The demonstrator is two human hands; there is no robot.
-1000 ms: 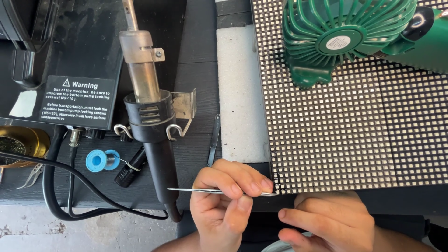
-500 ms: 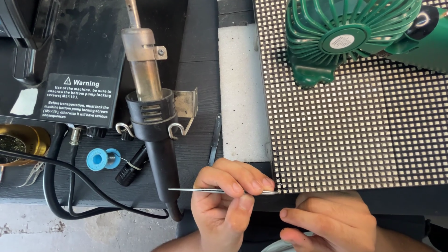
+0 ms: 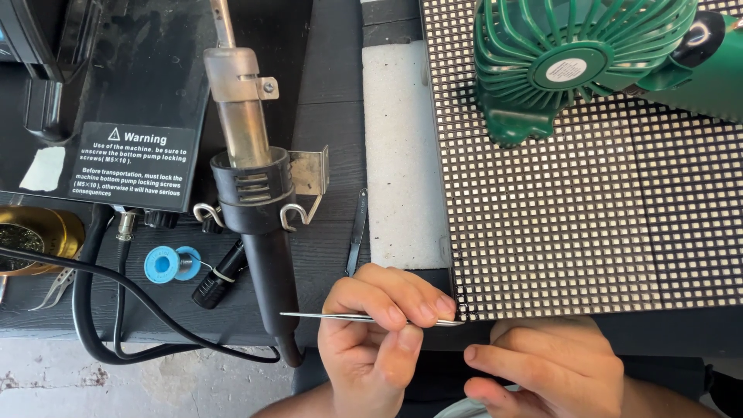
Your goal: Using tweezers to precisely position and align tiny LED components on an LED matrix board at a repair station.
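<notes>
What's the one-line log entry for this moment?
left hand: holds tweezers | tip: at grid panel corner | right hand: empty, below panel

Shiny metal tweezers point(image 3: 340, 316); beside them, a matt black panel point(image 3: 588, 224), glossy green plastic fan point(image 3: 573, 62), rough white foam point(image 3: 401, 155).

At lower centre we see the left hand point(image 3: 379, 333) pinching slim metal tweezers point(image 3: 364, 316), tips touching the lower left corner of the LED matrix panel point(image 3: 588, 224). The right hand point(image 3: 553, 368) rests below the panel. A green fan point(image 3: 576, 62) sits upper right, a hot-air gun point(image 3: 251, 186) left.
</notes>
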